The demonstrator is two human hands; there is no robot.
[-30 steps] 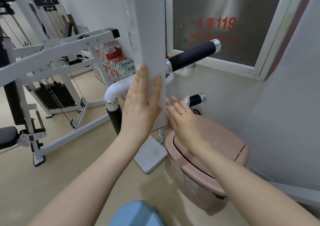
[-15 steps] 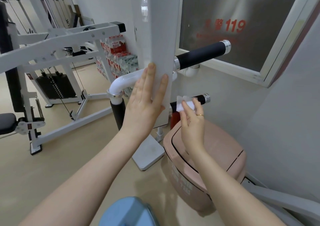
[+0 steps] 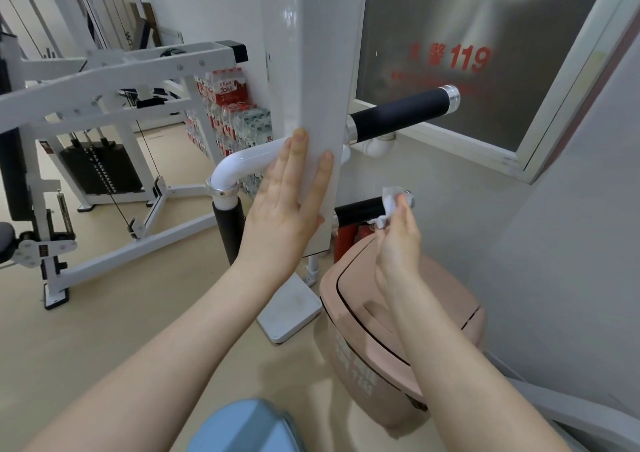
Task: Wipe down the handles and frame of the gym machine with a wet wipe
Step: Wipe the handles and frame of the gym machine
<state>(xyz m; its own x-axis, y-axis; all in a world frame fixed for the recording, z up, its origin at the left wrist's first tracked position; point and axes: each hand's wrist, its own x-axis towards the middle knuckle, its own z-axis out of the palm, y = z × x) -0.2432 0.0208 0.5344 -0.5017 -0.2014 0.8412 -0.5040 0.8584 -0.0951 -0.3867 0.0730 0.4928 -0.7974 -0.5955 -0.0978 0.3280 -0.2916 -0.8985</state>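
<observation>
Two hands | L grip (image 3: pixel 284 205) flat on white post (image 3: pixel 318 70) | R grip (image 3: pixel 398 240) pinches wipe (image 3: pixel 390 202) (lower handle (image 3: pixel 360 209) end)

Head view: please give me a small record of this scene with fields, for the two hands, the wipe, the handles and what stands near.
left hand: flat, fingers straight, pressing on the white column
right hand: pinches the wet wipe
wet wipe: white, crumpled, against the end of the lower handle
upper handle: black grip, chrome end cap, not touched
nearby: pink bin under the right hand; bottled water packs behind the column
</observation>
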